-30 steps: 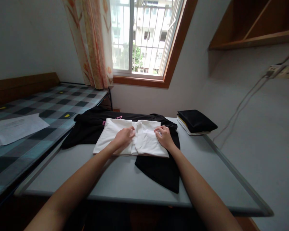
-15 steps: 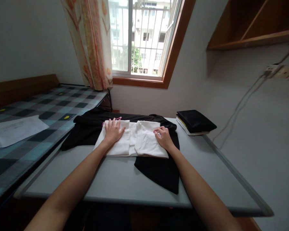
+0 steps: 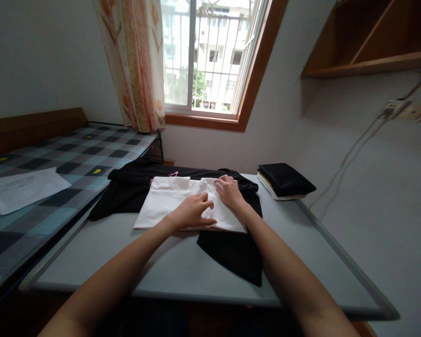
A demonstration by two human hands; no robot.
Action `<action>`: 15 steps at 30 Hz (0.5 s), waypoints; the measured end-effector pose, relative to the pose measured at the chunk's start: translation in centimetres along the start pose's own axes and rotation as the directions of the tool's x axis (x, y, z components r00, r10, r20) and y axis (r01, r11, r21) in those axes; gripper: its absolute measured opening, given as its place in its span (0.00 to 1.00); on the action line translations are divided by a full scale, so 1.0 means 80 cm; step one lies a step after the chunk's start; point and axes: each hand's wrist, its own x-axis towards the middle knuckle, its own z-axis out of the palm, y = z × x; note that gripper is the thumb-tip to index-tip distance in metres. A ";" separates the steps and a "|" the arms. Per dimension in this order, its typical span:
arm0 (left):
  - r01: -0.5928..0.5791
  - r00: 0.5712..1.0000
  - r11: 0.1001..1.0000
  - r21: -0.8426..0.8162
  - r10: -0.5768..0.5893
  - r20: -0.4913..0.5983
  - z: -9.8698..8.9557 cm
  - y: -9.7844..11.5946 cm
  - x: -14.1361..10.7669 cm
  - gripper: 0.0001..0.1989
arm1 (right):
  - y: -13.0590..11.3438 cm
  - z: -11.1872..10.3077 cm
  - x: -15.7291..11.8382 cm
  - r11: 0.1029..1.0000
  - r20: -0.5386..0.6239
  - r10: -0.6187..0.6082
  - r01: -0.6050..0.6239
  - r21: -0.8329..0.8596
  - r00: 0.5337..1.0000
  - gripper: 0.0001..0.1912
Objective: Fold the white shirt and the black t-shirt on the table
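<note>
A white folded piece of clothing [image 3: 164,203] lies across a spread black garment [image 3: 129,192] on the light grey table. My left hand [image 3: 192,211] is over the middle of the white cloth near its front edge, thumb and fingers apart with nothing between them. On the upper right part of the cloth rests my right hand [image 3: 228,191], its fingers bent and slightly spread against the fabric. Its thumb side is partly hidden. A small pink string [image 3: 174,174] shows behind the white cloth.
A stack of folded clothes with a black one on top [image 3: 286,179] sits at the table's back right corner. Left of the table [image 3: 154,271] is a bed with a checked mattress [image 3: 115,142] and paper sheets [image 3: 28,189]. A wooden shelf [image 3: 368,63] hangs on the right wall.
My left hand has moved right and nearer, from the cloth's left part to its middle. My right hand has shifted slightly up and left. The cloth's left part now looks smoother.
</note>
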 end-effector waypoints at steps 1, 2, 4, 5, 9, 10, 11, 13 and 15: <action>-0.090 0.995 0.996 -0.014 0.090 0.033 -0.002 0.002 -0.001 0.19 | -0.003 0.002 0.010 1.000 0.020 0.002 -0.002 -0.003 1.000 0.14; -0.160 0.985 0.987 -0.024 0.162 0.065 -0.003 0.003 -0.002 0.17 | -0.006 0.005 0.019 1.000 0.044 0.007 -0.007 -0.006 0.999 0.15; -0.240 0.964 0.971 -0.015 0.240 0.111 -0.001 0.006 -0.002 0.15 | -0.010 0.010 0.035 0.999 0.102 0.038 -0.037 -0.010 0.994 0.15; -0.258 0.959 0.966 0.002 0.256 0.121 0.001 0.007 -0.002 0.14 | -0.012 0.014 0.041 0.998 0.125 0.061 -0.060 -0.008 0.990 0.15; -0.279 0.953 0.959 0.039 0.272 0.137 0.010 0.007 0.000 0.13 | -0.014 0.030 0.051 0.986 0.157 0.160 -0.167 0.029 0.975 0.15; -0.276 0.952 0.960 0.037 0.268 0.145 0.010 0.008 0.000 0.12 | -0.015 0.033 0.051 0.983 0.155 0.172 -0.179 0.033 0.973 0.15; -0.268 0.953 0.963 0.030 0.261 0.154 0.010 0.008 0.000 0.12 | -0.015 0.036 0.051 0.982 0.152 0.177 -0.185 0.034 0.972 0.15; -0.247 0.954 0.969 -0.001 0.244 0.173 0.006 0.009 0.000 0.12 | -0.016 0.038 0.052 0.982 0.144 0.177 -0.184 0.038 0.974 0.15; -0.221 0.958 0.974 -0.042 0.225 0.180 0.000 0.010 -0.001 0.12 | -0.019 0.036 0.056 0.982 0.122 0.174 -0.182 0.054 0.977 0.15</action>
